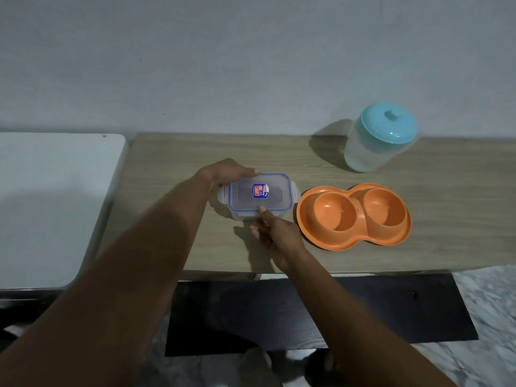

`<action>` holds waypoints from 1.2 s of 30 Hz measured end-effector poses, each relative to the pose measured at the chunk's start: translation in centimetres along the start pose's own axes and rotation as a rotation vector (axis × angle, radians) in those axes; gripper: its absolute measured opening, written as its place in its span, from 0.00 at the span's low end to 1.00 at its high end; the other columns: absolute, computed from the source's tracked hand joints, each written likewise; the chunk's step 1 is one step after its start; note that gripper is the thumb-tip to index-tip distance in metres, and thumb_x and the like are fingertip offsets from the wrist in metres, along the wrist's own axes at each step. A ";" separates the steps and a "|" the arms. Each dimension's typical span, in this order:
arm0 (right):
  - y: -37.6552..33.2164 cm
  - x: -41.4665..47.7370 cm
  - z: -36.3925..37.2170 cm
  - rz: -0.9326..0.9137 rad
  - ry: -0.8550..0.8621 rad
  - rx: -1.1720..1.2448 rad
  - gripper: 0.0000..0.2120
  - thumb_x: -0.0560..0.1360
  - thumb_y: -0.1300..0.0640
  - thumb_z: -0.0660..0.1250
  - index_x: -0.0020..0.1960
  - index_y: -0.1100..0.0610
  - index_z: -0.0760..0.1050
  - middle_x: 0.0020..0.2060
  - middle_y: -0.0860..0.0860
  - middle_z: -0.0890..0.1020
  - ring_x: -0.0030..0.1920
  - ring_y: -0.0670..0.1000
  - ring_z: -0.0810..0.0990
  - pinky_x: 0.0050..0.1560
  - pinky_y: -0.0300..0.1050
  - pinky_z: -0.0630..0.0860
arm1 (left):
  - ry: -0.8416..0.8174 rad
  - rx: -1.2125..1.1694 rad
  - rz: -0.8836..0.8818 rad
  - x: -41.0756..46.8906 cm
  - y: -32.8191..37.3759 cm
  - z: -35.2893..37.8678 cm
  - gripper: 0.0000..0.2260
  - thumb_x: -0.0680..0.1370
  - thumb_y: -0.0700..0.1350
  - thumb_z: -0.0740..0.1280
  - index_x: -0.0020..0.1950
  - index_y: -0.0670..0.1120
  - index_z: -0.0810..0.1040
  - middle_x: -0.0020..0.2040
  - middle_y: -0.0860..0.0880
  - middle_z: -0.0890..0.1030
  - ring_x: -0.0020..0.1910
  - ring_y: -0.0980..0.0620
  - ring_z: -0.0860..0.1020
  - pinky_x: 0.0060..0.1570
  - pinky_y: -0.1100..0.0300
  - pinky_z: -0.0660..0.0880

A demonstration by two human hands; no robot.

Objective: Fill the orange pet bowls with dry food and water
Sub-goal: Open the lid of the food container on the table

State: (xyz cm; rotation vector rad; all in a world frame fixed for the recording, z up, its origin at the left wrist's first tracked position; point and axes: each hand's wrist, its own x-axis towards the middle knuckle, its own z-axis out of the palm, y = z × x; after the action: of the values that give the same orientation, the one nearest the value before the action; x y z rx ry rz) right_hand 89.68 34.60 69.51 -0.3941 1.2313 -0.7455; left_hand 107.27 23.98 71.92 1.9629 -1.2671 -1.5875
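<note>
A clear lidded food container [258, 196] with blue seal and a label lies on the wooden table [446, 219], dark dry food showing inside. My left hand [227, 173] rests against its far-left edge, fingers curled over the lid rim. My right hand [275, 233] touches the container's near side with a fingertip at the front clip. Just to the right sits the orange double pet bowl [354, 216], both cups dry and bare. A clear jug with a teal lid [379, 136] stands at the back right, with water inside.
A white surface [53, 202] adjoins the table on the left. A grey wall [251, 65] runs right behind the table. Below the table's front edge lie a dark mat [391, 311] and marbled floor [491, 303].
</note>
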 end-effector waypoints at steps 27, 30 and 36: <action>-2.2 -0.3 -0.9 -0.008 0.060 -0.059 0.15 0.77 0.52 0.74 0.59 0.60 0.79 0.36 0.54 0.82 0.30 0.48 0.78 0.32 0.40 0.79 | 0.246 -0.290 0.447 -6.5 1.5 1.5 0.08 0.69 0.41 0.79 0.45 0.41 0.86 0.39 0.47 0.85 0.36 0.57 0.80 0.40 0.64 0.77; -2.4 -1.2 -1.7 0.030 0.031 -0.058 0.14 0.78 0.50 0.73 0.57 0.58 0.78 0.37 0.54 0.78 0.30 0.48 0.76 0.28 0.37 0.77 | 0.194 -0.241 0.479 -9.3 0.6 1.9 0.08 0.69 0.40 0.78 0.46 0.40 0.86 0.43 0.44 0.86 0.40 0.55 0.81 0.42 0.65 0.77; -2.6 -2.1 -4.3 0.074 -0.031 0.052 0.11 0.84 0.59 0.59 0.61 0.60 0.77 0.35 0.54 0.81 0.28 0.46 0.79 0.25 0.34 0.75 | 0.098 0.042 0.491 -12.3 -2.7 4.4 0.10 0.67 0.39 0.79 0.48 0.42 0.87 0.42 0.47 0.86 0.44 0.47 0.83 0.50 0.56 0.80</action>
State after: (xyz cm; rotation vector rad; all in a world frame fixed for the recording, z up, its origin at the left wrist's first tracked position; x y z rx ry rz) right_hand 84.57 34.72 71.31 -0.3149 1.1888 -0.7043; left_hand 104.55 36.34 76.23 1.5631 -1.5954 -1.2155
